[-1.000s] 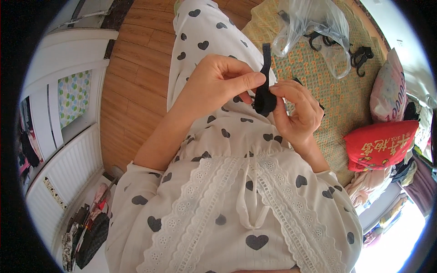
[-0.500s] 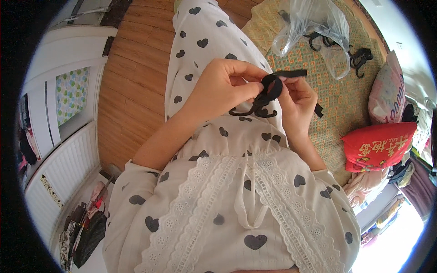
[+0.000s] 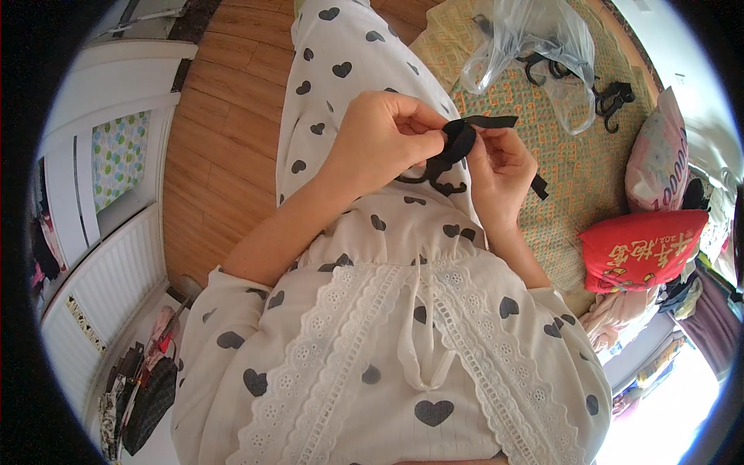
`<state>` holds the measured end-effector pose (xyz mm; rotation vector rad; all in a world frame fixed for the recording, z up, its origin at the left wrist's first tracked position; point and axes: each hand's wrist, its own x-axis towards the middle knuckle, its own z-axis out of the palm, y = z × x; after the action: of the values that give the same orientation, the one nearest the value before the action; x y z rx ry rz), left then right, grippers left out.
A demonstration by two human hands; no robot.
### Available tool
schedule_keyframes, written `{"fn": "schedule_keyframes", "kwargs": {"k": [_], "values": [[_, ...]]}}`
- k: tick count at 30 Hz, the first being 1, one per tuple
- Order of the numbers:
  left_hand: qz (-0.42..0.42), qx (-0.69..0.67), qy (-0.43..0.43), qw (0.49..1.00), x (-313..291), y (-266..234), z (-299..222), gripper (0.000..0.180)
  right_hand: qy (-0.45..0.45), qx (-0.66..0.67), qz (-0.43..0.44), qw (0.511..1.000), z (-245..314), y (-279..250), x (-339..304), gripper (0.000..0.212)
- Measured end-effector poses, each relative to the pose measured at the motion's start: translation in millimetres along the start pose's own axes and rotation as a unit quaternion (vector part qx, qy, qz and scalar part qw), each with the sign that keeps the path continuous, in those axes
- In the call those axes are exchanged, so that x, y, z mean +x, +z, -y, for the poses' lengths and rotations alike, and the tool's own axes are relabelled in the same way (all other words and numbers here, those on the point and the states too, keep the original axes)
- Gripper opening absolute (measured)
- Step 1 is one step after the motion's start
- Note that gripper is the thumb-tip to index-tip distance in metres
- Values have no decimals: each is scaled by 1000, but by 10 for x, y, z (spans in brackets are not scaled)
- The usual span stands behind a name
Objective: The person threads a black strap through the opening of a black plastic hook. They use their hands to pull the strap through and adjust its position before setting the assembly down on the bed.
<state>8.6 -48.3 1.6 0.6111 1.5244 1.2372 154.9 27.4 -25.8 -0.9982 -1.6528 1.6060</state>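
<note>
So the black strap (image 3: 459,141) is up in the air over the lap, right between the two hands. It's flat and ribbon-like, bent round into a fat loop, with a couple of shiny curved black hooks (image 3: 447,186) hanging just under it. The hooked side faces back toward the wearer's body; the loop plus hooks make a long axis running roughly front to back, a bit tilted, while a flat tail sticks out rightward, almost level. Another short black end (image 3: 540,187) pokes out past the right hand — can't tell if it's the same piece.

Left hand (image 3: 395,143) is pinching the loop between thumb and fingers; right hand (image 3: 504,159) has thumb and curled fingers nipping the strap near the tail.

Underneath is a thin white dress (image 3: 349,225) with dark hearts and scalloped eyelet lace. Off to the right there's a yellowish patterned cloth (image 3: 570,167), a crinkly clear plastic bag (image 3: 515,35) over more black hook bits, a similar bundle (image 3: 614,101) beside it, a plump pale pillow (image 3: 659,159) and a red cushion (image 3: 639,248). Left side: wood-look floor (image 3: 221,101) and ribbed white panel (image 3: 108,263).
</note>
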Motion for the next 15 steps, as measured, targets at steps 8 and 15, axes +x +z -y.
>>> {"fn": "schedule_keyframes", "kwargs": {"k": [8, 15], "values": [[9, 3, -16, 1000, 11, -25, -17, 17, -1, -15, -4, 1000, 35, 8, 18, 5], [16, 15, -20, 1000, 4, -31, -54, 17, -9, -15, -5, 1000, 50, 20, 28, 7]]}}
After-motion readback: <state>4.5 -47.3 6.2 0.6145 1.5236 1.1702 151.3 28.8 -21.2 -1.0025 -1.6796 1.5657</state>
